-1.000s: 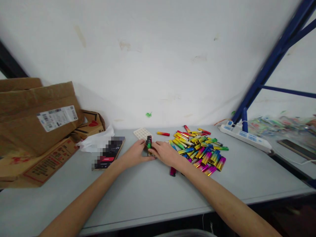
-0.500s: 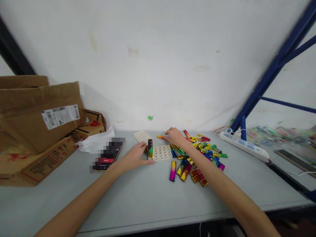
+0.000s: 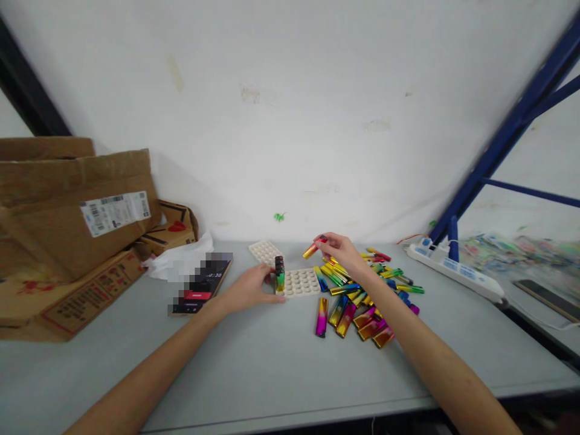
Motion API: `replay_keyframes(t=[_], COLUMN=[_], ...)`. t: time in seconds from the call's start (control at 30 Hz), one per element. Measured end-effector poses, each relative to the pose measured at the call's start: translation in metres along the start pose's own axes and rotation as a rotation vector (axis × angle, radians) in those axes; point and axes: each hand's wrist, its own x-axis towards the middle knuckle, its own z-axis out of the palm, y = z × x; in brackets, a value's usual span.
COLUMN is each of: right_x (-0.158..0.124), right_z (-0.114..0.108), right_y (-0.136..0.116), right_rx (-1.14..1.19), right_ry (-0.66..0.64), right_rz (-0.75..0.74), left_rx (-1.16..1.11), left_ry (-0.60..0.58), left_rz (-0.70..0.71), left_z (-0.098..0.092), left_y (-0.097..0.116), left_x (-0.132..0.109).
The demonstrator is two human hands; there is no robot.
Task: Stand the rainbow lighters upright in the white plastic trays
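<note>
A cream tray with rows of round holes (image 3: 301, 283) lies flat, and a column of upright lighters (image 3: 280, 275) with black tops fills its left end. My left hand (image 3: 254, 287) grips that end, its thumb along the front corner and its fingers behind the lighters. Above the table, my right hand (image 3: 338, 246) pinches a red and gold lighter (image 3: 312, 248), held tilted. Below and right of it spreads a loose pile of shiny multicoloured lighters (image 3: 347, 317), partly hidden by my right forearm. A second holed tray (image 3: 265, 252) rests behind the first.
Cardboard boxes (image 3: 115, 187) and a white plastic bag (image 3: 181, 258) stand at the left, near a phone with a lit screen (image 3: 211, 279). On the right are a white power strip (image 3: 455, 272), another dark phone (image 3: 548, 297) and a blue metal frame (image 3: 489, 160). A white wall backs the table.
My right hand has lifted a red and gold lighter off the table and moved slightly right. My left hand stays at the tray's left end. The view has shifted slightly.
</note>
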Motion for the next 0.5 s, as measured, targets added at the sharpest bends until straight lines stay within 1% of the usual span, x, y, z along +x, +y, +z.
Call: replay_keyframes(t=[0.17,0.27,0.33,0.4,0.5], right_x=[-0.030,-0.040,-0.043,-0.044,-0.044], right_z=[0.022,0.030,0.032,0.034,0.041], right_y=[-0.005,-0.009,-0.011,-0.013,-0.013], right_rx=[0.403,0.582,0.631,0.643,0.566], right_ry=[-0.027,-0.107,-0.175,-0.213,-0.196], right_rz=[0.172,0.217,0.235,0.239,0.213], left_rx=[0.000,0.018,0.021,0.016,0.007], left_ry=[-0.020,-0.015,-0.022,-0.031,-0.025], left_rz=[-0.025,-0.027,-0.023,-0.013,-0.007], left_z=[0.000,0.001,0.001,0.001,0.001], left_y=[0.002,0.003,0.002,0.001,0.000], left_x=[-0.001,-0.001,-0.001,-0.001,-0.001])
